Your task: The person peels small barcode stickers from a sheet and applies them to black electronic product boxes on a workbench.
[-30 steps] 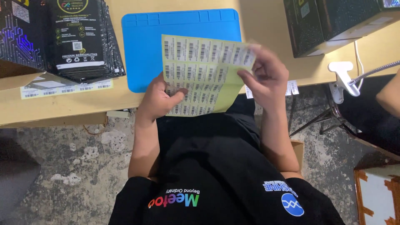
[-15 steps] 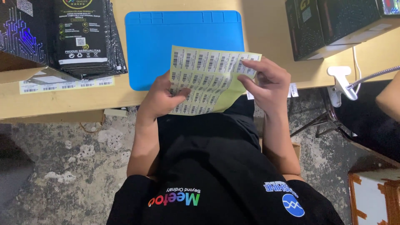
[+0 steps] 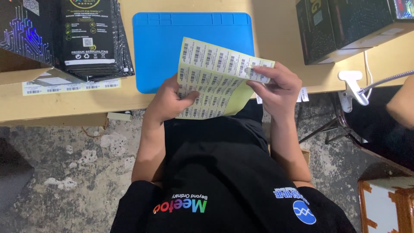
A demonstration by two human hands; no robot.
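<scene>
Rough, pitted concrete floor point(image 3: 64, 172) is lying under you, and your dark-trousered lap is filling the nearest part of the view. Just above it, at the near edge of the pale wooden tabletop point(image 3: 276, 39), you are holding a sheet of barcode labels point(image 3: 215, 75) on yellow backing with both hands. Your left hand point(image 3: 168, 101) is closing its grip on the sheet's lower left part, thumb pressing on the printed face. Your right hand point(image 3: 276, 90) is pinching the sheet's upper right edge, fingers curling over the top row of labels. The sheet is bending slightly and hanging over the tabletop's edge, its upper half overlapping a blue mat point(image 3: 159, 47) lying flat on the wood.

Left of the mat, a strip of barcode labels point(image 3: 71, 86) is resting beside a stack of black packets point(image 3: 92, 36), which is leaning against a cardboard box point(image 3: 26, 71). Far right, black boxes point(image 3: 345, 26) are sitting on the tabletop, and a white clamp point(image 3: 351, 88) is gripping its edge near another person's arm point(image 3: 401, 105).
</scene>
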